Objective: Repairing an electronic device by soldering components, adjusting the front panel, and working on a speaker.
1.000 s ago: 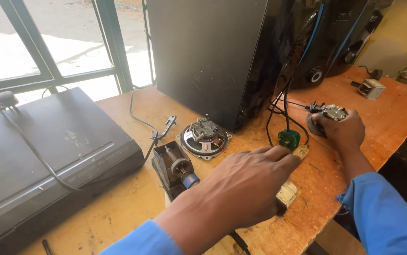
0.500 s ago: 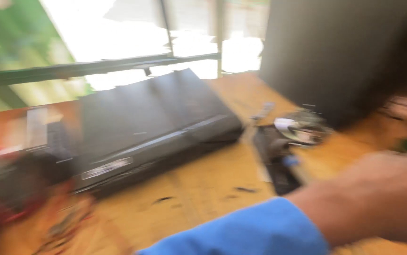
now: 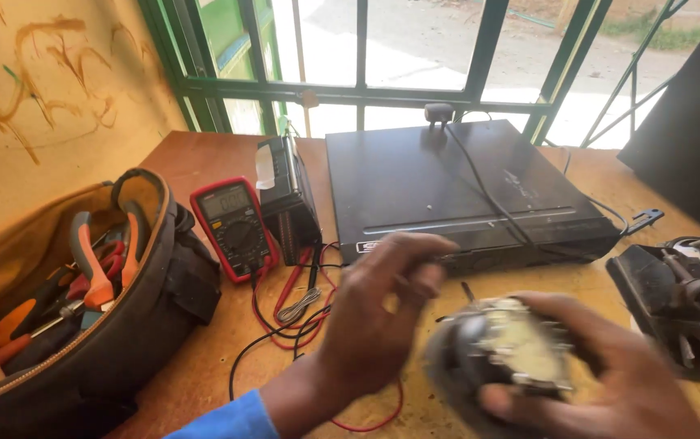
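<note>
My right hand (image 3: 618, 382) grips a round, dark speaker driver (image 3: 492, 358) with a pale metal back, held low in front of me and blurred by motion. My left hand (image 3: 382, 317) hovers just left of it with the fingers curled toward the thumb. Blur hides whether those fingers pinch anything. A thin dark tip (image 3: 467, 291) pokes up between the two hands. Both hands are above the wooden table (image 3: 204, 158), in front of a flat black player box (image 3: 464, 191).
An open tool bag (image 3: 155, 301) with orange-handled pliers sits at the left. Beside it lie a red multimeter (image 3: 232, 228), its red and black leads (image 3: 285, 321), and a small black box (image 3: 289, 203). A soldering iron in its stand (image 3: 675, 305) is at the right. A green barred window (image 3: 480, 49) is behind.
The view has swung left from the black cabinet to the tool bag and multimeter. My right hand, earlier resting on a small part on the table, now holds the speaker driver; my left hand has lifted.
</note>
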